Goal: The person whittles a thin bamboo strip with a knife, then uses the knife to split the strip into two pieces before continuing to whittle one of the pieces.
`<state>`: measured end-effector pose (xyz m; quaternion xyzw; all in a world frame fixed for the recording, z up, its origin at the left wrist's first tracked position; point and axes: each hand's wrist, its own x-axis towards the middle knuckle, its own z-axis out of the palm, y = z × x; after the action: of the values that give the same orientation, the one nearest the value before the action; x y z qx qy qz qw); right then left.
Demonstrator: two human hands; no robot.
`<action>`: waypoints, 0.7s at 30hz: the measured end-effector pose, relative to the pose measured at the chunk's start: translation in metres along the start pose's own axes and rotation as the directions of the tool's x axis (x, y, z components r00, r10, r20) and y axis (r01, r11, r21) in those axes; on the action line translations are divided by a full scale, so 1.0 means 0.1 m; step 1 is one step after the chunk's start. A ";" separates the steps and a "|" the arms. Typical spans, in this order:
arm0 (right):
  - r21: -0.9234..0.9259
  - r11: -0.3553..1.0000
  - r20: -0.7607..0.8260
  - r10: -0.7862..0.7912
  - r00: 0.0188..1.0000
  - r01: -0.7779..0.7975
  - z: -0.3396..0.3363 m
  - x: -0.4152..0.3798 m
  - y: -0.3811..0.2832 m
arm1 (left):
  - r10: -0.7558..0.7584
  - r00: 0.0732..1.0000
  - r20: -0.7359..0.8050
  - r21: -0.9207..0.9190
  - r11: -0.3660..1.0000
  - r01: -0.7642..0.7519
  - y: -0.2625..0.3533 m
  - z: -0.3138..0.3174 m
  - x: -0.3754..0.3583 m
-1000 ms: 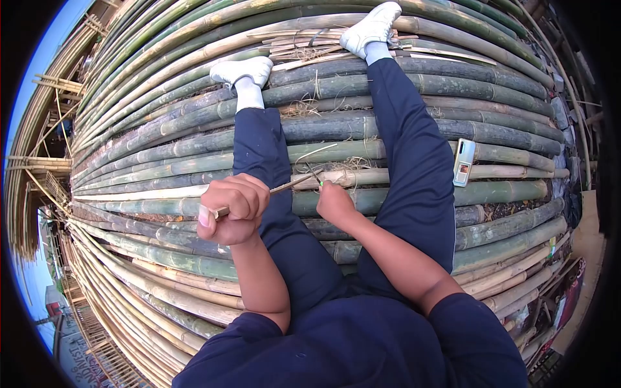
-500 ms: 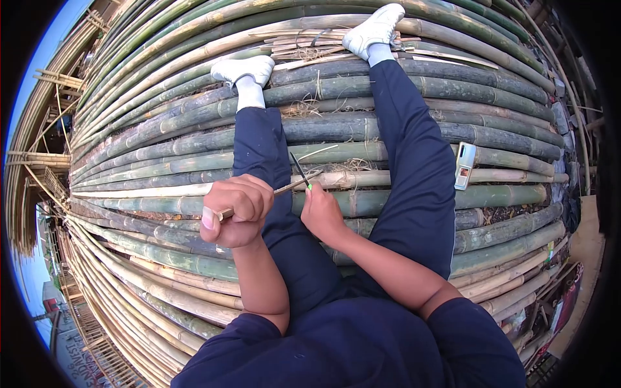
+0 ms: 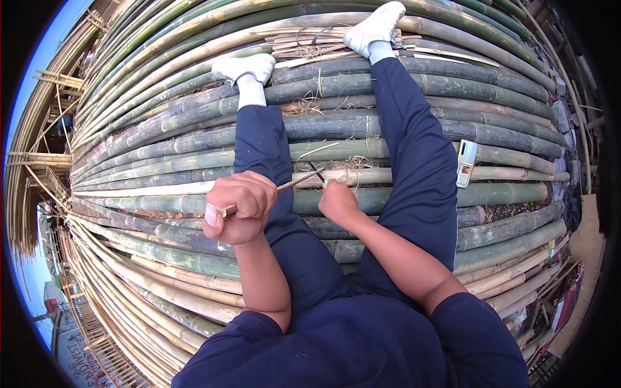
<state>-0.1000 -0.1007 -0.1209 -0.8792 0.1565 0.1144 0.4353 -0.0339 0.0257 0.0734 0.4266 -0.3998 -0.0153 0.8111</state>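
My left hand (image 3: 240,205) is a fist around a thin bamboo strip (image 3: 297,182), which slants up and to the right from it; a short end pokes out by the thumb. Wrapped about a green handle, my right hand (image 3: 339,203) holds a knife (image 3: 316,171) whose narrow dark blade points up and to the left. The blade crosses the strip near its far end. Most of the handle is hidden in the fingers. Both hands are over my lap, above a bed of bamboo poles (image 3: 349,176).
Split bamboo pieces (image 3: 304,45) lie in a bundle between my white shoes (image 3: 376,29). Curly shavings (image 3: 356,165) rest on the poles beyond my hands. To the right of my leg lies a phone (image 3: 465,164). Bamboo racks (image 3: 48,158) stand at the left.
My right hand has moved right with the knife, toward the strip's far end. My left hand has shifted slightly right and still grips the strip.
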 end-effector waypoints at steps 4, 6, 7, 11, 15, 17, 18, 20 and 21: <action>0.188 0.976 0.002 -0.114 0.993 0.112 -0.15 -0.23 -0.35 | 0.004 1.000 -0.030 0.004 1.000 -0.004 0.02 -0.06 0.00; 0.083 0.993 0.005 -0.085 0.996 0.084 0.07 -0.08 0.02 | -0.002 1.000 -0.030 -0.037 0.999 0.001 0.04 -0.09 -0.03; -0.028 0.998 -0.012 -0.061 0.998 0.061 0.08 0.01 0.11 | -0.002 1.000 -0.026 -0.038 0.999 0.001 0.04 -0.09 -0.02; 0.001 0.997 0.002 -0.081 0.997 0.081 -0.27 -0.12 -0.29 | 0.000 1.000 -0.024 -0.035 0.999 -0.001 0.02 -0.06 0.01; -0.030 0.993 0.057 -0.112 0.992 0.114 -0.17 -0.13 -0.24 | -0.018 1.000 -0.006 -0.043 0.999 0.018 0.04 -0.04 0.00; -0.102 0.988 0.067 -0.110 0.992 0.117 -0.13 0.05 -0.02 | -0.013 1.000 0.015 -0.037 0.999 0.013 0.02 -0.01 -0.01; -0.117 0.987 0.101 -0.102 0.990 0.113 -0.16 0.10 -0.02 | -0.008 0.999 0.034 -0.031 0.999 0.009 0.02 0.01 -0.01; -0.176 0.980 0.113 -0.069 0.991 0.089 -0.19 0.11 -0.03 | -0.011 0.999 0.040 -0.031 0.999 0.012 0.00 0.02 0.01; -0.176 0.980 0.105 -0.072 0.992 0.089 -0.27 0.04 -0.16 | -0.016 0.999 0.046 -0.028 0.999 0.017 -0.01 0.02 0.03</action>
<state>-0.0890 -0.1138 -0.0943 -0.9139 0.0881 0.1536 0.3654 -0.0325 0.0231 0.0755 0.4178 -0.4143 -0.0375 0.8077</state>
